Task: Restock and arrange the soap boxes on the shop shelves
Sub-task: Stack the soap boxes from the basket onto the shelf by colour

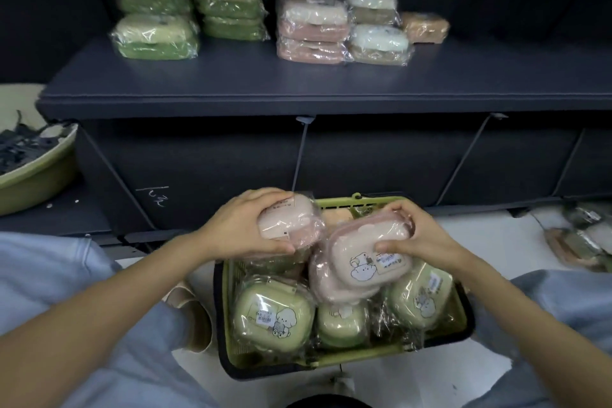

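Observation:
My left hand grips a pink wrapped soap box above the far left of a green basket. My right hand holds another pink soap box with a cartoon print, tilted over the basket's middle. A further pink box lies under it. Green soap boxes fill the basket's near part. On the dark shelf stand stacks of green boxes, pink boxes and white-and-brown boxes.
A green basin with dark scraps sits at the left on a lower ledge. More wrapped boxes lie on the white floor at the right. An orange box stands at the shelf's back right. My knees flank the basket.

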